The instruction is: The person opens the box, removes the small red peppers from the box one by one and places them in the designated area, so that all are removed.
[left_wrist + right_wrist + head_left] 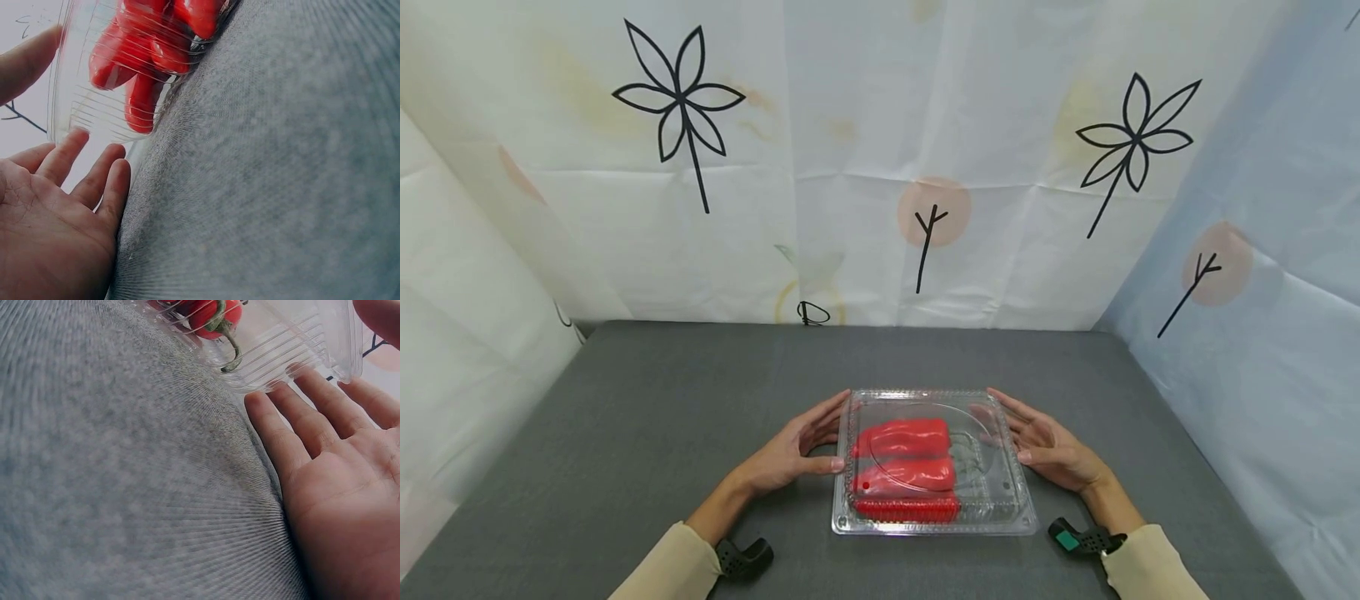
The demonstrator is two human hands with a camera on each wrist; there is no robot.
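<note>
A clear plastic clamshell box (936, 528) with its lid down sits on the grey table. Inside lie red peppers (904, 477), filling the left and middle part of it. In the right wrist view a green stem (234, 355) shows through the ribbed wall. At the box's left side is my left hand (786, 454), thumb and fingertips at its edge, fingers mostly straight. My right hand (1048, 446) is on the opposite side, fingers extended along the wall and thumb by the rim. Both palms face the box, as the wrist views show.
Grey cloth covers the table (700, 383) all around the box. Behind it hangs a white curtain (850, 167) with plant drawings, and further curtain panels close off the left and right sides. Each wrist wears a dark strap (1086, 537).
</note>
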